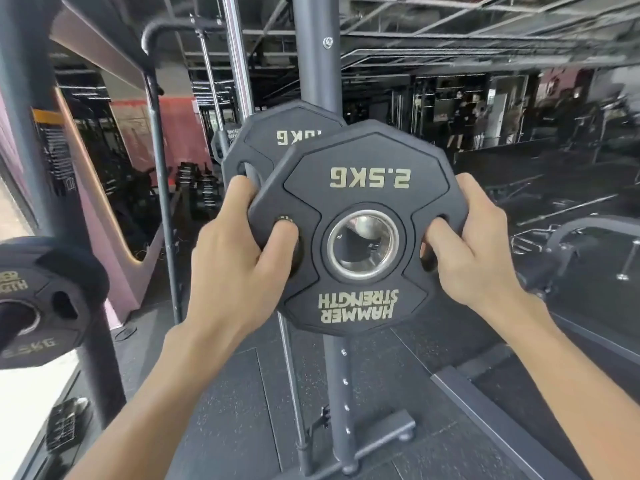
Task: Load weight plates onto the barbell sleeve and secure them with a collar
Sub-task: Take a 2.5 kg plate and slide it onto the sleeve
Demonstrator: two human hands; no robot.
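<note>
- the left hand (239,247) and the right hand (474,251) grip the 2.5kg plate (356,188) by its two side holes, fingers curled in.
- the plate is held upright, in front of a 10kg plate (277,140) on the rack post (317,64).

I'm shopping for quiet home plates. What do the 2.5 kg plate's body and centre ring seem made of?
The 2.5 kg plate: body looks like matte black rubber or urethane, going by its dull, rounded surface; the core is hidden. Its centre ring: polished silver metal, probably steel, since it gleams and reflects.
</note>
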